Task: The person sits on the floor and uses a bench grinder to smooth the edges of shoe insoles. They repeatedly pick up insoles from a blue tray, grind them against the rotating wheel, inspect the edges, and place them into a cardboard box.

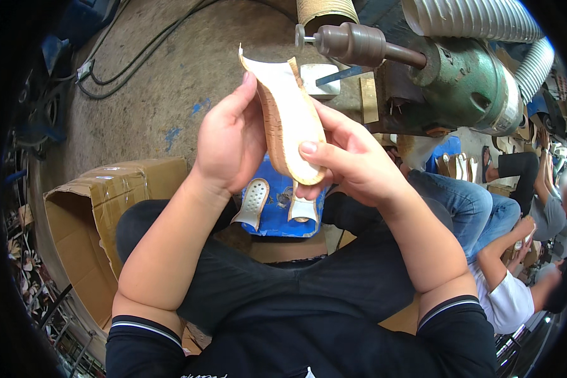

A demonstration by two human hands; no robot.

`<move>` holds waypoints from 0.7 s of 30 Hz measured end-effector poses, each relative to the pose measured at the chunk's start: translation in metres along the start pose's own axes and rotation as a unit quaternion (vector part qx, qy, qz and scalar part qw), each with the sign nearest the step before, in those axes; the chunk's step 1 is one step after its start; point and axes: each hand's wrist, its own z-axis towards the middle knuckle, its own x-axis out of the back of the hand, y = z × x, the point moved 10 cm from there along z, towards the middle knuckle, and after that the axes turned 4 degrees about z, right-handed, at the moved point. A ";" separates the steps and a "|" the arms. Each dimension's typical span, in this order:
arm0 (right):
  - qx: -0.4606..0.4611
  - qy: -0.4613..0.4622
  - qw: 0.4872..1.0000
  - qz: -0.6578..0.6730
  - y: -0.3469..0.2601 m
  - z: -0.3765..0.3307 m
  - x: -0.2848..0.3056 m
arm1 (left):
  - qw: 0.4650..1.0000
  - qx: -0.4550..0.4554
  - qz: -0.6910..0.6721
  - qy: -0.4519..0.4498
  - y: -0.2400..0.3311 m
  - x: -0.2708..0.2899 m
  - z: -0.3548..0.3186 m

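From my station I see the left hand (233,135) cupping the white-faced sole piece (288,107) along its left edge, and the right hand (357,150) grasping its near end, thumb on top

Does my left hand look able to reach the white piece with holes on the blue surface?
Probably yes: the holed white piece lies near your left hand with nothing seen covering it, though that hand would first need to leave the curved piece.
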 end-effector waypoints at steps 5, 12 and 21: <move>0.038 0.020 0.999 -0.001 -0.011 -0.006 -0.005 | 0.997 -0.020 -0.046 -0.050 -0.005 -0.021 -0.009; 0.110 0.045 0.993 -0.017 -0.018 -0.007 -0.006 | 0.996 -0.038 -0.053 -0.056 -0.005 -0.023 -0.013; 0.110 0.046 0.993 -0.018 -0.023 -0.009 -0.009 | 0.996 -0.030 -0.001 -0.080 -0.004 -0.024 -0.012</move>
